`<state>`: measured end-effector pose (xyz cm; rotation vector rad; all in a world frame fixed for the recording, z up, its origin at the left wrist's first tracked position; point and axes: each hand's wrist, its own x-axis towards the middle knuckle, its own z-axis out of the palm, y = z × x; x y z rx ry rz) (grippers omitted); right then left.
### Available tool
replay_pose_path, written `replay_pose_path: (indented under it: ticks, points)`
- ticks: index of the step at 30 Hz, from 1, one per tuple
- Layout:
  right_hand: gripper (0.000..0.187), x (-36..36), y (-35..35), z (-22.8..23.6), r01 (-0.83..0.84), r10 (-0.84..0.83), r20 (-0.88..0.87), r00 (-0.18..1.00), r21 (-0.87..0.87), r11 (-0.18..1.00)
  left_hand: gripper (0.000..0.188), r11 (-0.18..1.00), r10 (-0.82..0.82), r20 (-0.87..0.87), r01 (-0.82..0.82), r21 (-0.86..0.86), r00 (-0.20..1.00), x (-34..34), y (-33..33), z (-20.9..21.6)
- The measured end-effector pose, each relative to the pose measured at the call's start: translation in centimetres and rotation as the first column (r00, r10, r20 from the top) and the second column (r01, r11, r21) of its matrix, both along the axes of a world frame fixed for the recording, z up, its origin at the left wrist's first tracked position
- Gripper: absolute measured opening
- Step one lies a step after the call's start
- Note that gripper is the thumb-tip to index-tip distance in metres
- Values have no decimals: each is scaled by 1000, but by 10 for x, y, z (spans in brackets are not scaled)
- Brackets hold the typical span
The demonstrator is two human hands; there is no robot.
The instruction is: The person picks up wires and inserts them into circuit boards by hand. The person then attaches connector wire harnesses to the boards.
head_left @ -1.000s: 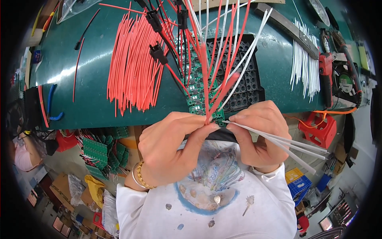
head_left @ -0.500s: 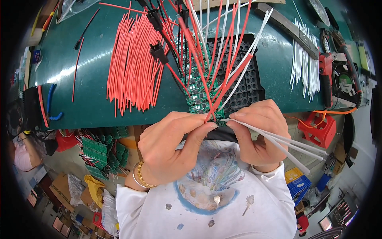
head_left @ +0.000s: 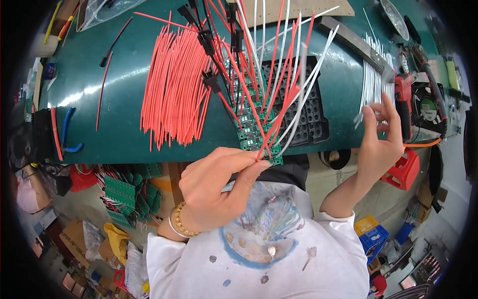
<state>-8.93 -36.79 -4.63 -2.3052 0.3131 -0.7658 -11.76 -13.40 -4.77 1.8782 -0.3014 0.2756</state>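
Observation:
My left hand [head_left: 214, 187] pinches the near end of a fanned stack of small green circuit boards [head_left: 251, 127] with red and white wires standing up from them, held over the green table edge. Black connectors [head_left: 208, 77] hang on some of the wires. My right hand [head_left: 381, 137] is out to the right with fingers spread, its fingertips touching a pile of loose white wires [head_left: 371, 74] on the table; it grips nothing that I can see. A black grid tray [head_left: 308, 107] lies under the boards.
A big bundle of loose red wires [head_left: 174, 92] lies on the green mat [head_left: 119, 124]. Blue-handled pliers [head_left: 67, 132] sit at the left edge. A red power tool [head_left: 403, 102], a small fan [head_left: 428, 109] and a red bin [head_left: 406, 169] are on the right. More green boards [head_left: 124, 192] lie below the table.
My right hand has let go of the white wires it held near the boards and moved right and up to the white wire pile. The left hand keeps the boards.

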Motion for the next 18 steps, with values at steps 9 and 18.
replay_pose_path:
  ticks: [9,18]
  points:
    - [28,-15,50,-4,-539,538,-20,843,-31,842,19,995,-76,78,70,77,994,-5,20,5]
    - [34,-18,50,-6,-580,581,-19,814,-95,809,8,855,516,-256,-508,103,817,34,75,9]
